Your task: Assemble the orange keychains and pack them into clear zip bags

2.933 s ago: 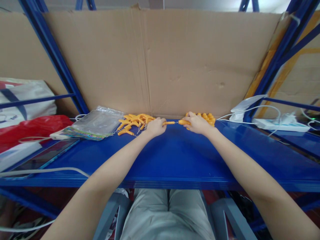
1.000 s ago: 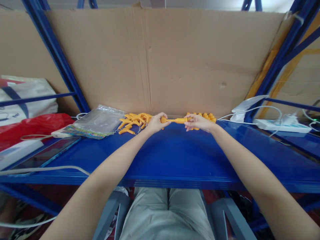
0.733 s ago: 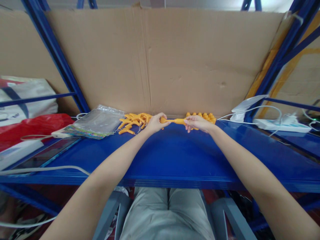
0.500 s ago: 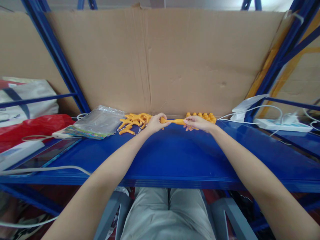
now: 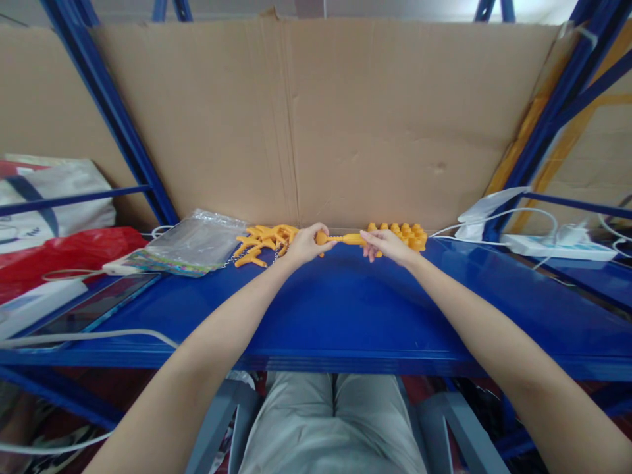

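Head view, looking down along both of my bare forearms, which reach forward and converge over the glossy blue metal shelf. My left hand is curled, its fingertips pinched on the rounded left end of a slim orange plastic rod with a ribbed, screw-like middle. My right hand is turned palm down, thumb and fingers closed on the rod's thicker, smooth right end. The rod lies level between the two hands, just above the shelf surface near its back edge; whether it touches the shelf I cannot tell.

Behind my left hand, toward the shelf's rear, lies a loose heap of small orange plastic forked pieces with thin metal chains. Behind my right hand sits a cluster of rounded, knobby orange plastic pieces. Left of the forked heap on the shelf rests a crinkled clear plastic bag with a patterned edge, and farther left a flat dark-screened tablet. A creased brown corrugated cardboard sheet stands upright along the back of the shelf. At the shelf's right end lies a white plastic power strip with white cables.
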Action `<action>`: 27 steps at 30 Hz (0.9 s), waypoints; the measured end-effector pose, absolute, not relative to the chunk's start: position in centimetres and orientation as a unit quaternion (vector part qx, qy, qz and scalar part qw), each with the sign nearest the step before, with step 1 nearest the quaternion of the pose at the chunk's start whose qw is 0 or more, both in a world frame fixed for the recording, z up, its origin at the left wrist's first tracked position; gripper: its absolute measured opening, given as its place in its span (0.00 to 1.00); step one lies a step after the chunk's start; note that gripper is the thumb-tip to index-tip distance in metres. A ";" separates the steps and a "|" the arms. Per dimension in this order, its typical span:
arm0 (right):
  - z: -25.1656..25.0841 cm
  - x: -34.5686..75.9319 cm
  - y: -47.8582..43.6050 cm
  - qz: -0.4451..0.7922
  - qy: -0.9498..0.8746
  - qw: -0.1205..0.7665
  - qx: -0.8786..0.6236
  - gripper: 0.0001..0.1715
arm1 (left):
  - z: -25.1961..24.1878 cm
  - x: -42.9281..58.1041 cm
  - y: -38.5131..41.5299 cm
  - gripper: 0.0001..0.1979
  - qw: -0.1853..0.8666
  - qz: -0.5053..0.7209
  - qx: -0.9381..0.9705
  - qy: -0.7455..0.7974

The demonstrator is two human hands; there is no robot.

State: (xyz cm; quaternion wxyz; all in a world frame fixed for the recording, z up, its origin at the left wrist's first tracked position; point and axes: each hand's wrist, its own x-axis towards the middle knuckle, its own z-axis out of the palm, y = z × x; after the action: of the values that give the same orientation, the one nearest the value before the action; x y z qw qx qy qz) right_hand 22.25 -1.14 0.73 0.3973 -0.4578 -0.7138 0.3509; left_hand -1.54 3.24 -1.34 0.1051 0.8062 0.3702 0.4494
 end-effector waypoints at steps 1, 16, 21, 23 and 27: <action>0.8 22.2 -1.2 0.367 -0.700 0.396 -0.468 0.28 | -1.3 -1.5 3.2 0.14 0.098 0.453 0.808 0.365; 1.1 22.6 -1.3 0.438 -0.667 0.387 -0.461 0.14 | -1.1 -1.5 3.2 0.14 0.105 0.450 0.803 0.376; 1.1 22.6 -1.4 0.439 -0.666 0.392 -0.458 0.14 | -1.0 -1.4 3.0 0.14 0.096 0.452 0.803 0.377; 1.1 22.5 -1.5 0.441 -0.660 0.395 -0.462 0.20 | -1.0 -1.3 2.9 0.14 0.094 0.452 0.805 0.373; 1.2 22.3 -1.5 0.441 -0.649 0.385 -0.485 0.27 | -1.0 -1.2 2.9 0.14 0.091 0.457 0.808 0.360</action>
State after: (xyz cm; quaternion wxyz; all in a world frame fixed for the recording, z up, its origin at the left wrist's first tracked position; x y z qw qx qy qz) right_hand 22.32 -1.54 1.23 0.3847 -0.4854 -0.6494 0.4411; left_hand -1.20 2.91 -1.03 0.0908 0.8082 0.3604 0.4568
